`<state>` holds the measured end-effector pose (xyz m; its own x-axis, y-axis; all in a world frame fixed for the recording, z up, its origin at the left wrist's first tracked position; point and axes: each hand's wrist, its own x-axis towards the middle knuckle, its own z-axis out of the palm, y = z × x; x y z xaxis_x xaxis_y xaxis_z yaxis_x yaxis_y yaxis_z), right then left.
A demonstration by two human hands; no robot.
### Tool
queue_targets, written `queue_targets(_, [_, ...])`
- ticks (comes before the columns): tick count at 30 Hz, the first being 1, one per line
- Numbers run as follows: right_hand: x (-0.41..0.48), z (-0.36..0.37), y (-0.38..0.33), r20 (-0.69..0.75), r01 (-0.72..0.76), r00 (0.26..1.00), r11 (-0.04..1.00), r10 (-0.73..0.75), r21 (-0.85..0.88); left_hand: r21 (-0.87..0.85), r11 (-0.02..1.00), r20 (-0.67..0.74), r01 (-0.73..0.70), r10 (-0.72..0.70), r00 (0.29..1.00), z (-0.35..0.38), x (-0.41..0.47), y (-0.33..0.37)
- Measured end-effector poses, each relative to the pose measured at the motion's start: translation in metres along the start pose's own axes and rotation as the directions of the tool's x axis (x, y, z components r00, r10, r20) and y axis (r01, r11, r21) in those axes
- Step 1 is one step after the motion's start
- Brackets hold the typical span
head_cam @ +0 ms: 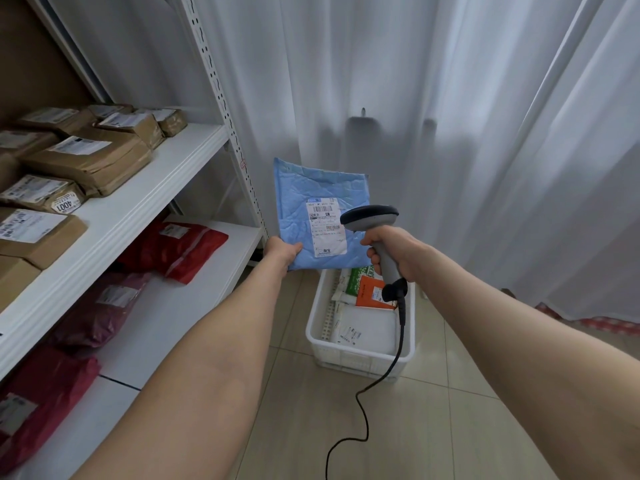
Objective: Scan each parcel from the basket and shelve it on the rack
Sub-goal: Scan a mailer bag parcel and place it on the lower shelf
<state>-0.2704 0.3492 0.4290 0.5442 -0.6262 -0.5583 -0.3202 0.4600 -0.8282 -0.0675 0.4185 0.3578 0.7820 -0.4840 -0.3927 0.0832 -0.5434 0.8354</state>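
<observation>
My left hand (282, 252) grips the lower left corner of a flat blue parcel (304, 195), held upright above the basket with its white shipping label (326, 227) facing me. My right hand (394, 249) holds a grey barcode scanner (371, 218) by its handle, the scanner head just right of the label and pointed at it. Below stands the white plastic basket (317, 332) on the floor, holding white, green and orange parcels (372, 292). The white rack (145, 188) is at the left.
The rack's upper shelf carries several brown taped parcels (90, 161); the lower shelf (162, 313) holds red and maroon bags (176, 249). The scanner's black cable (377, 382) trails down across the tiled floor. White curtains (450, 116) hang behind the basket.
</observation>
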Motion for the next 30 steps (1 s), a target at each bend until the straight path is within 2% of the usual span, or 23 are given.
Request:
queue_targets(9, [0.0, 0.009, -0.001, -0.014, -0.01, 1.0, 1.0, 0.01, 0.02, -0.048, 0.999, 0.009, 0.015, -0.015, 1.0, -0.009, 0.008, -0.006])
queue_targets(14, [0.008, 0.018, 0.003, -0.046, -0.006, 0.999, 0.994, 0.011, 0.109, -0.087, 0.995, 0.06, 0.054, -0.048, 0.997, -0.015, 0.008, -0.008])
queue_targets(18, [0.023, 0.032, 0.01, -0.065, -0.021, 0.997, 0.99, 0.03, 0.137, -0.14, 0.986, 0.08, 0.089, -0.079, 0.994, -0.029, 0.009, -0.018])
queue_targets(23, [0.05, 0.071, 0.027, -0.054, -0.091, 0.993, 0.974, 0.104, 0.207, -0.303, 0.935, 0.034, 0.183, -0.182, 0.983, -0.058, 0.011, -0.05])
queue_targets(27, [0.075, 0.114, 0.047, -0.004, -0.151, 0.988, 0.978, 0.153, 0.145, -0.432, 0.874, -0.006, 0.225, -0.252, 0.968, -0.086, 0.016, -0.08])
queue_targets(30, [0.085, 0.147, 0.056, 0.019, -0.169, 0.986, 0.983, 0.168, 0.077, -0.448, 0.847, -0.017, 0.287, -0.329, 0.944, -0.11, 0.03, -0.102])
